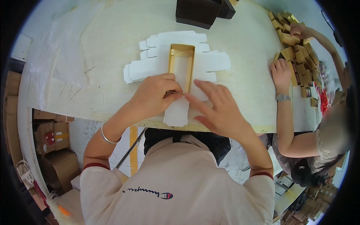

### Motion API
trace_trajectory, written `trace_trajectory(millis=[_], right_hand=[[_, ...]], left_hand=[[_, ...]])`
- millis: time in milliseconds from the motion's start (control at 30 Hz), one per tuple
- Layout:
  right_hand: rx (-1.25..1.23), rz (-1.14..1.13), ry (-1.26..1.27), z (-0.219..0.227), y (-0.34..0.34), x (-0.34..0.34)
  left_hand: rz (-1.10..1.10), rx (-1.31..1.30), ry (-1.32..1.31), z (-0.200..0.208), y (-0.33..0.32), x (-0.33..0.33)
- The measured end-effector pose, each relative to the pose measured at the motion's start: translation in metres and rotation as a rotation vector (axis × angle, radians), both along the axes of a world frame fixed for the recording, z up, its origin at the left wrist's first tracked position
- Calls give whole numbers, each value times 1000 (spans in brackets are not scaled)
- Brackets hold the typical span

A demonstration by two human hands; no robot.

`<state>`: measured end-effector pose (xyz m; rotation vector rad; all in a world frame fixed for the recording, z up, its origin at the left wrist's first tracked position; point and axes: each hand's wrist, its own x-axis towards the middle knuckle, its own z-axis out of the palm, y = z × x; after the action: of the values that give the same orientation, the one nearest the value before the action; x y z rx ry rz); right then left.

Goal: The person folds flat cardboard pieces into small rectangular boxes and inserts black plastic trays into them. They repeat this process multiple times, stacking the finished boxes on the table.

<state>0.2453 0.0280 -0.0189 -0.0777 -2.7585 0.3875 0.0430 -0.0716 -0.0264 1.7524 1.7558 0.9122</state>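
A long, narrow gold carton (182,48), open at the top and pale inside, lies lengthwise in front of me. Its white end flap (176,115) stretches toward the table's near edge. My left hand (153,94) is closed in a pinch on a thin edge at the carton's near end. Around that same corner, my right hand (220,107) has its fingers apart, the index fingertip close to the left fingertips; whether it touches the edge cannot be made out. Under the carton spread several flat white carton blanks (144,70).
A dark brown box (197,13) stands at the table's far side. Clear plastic film (62,56) covers the left part. On the right, a co-worker's hands (282,77) are among several small gold boxes (300,58). Brown cardboard boxes (62,165) sit below left.
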Motion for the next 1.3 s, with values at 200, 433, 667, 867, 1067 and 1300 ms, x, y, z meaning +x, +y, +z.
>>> trace_trajectory(millis=[200,433,667,867,1067,1300], right_hand=[[-133,-43,329,-36,6,-17],[-1060,-303,528,-36,-8,-42],[241,-263,376,-32,-1,-38],[70,-193,-19,-17,7,-42],[-350,-78,-34,28,50,-60],[215,-215,-489,22,93,-117]], left_hand=[[-90,-134,-288,0,6,-13],[9,-110,-372,0,6,-7],[90,186,-175,-14,5,11],[50,179,236,-17,-3,13],[-33,30,237,1,3,-1],[-98,-23,330,15,6,1]])
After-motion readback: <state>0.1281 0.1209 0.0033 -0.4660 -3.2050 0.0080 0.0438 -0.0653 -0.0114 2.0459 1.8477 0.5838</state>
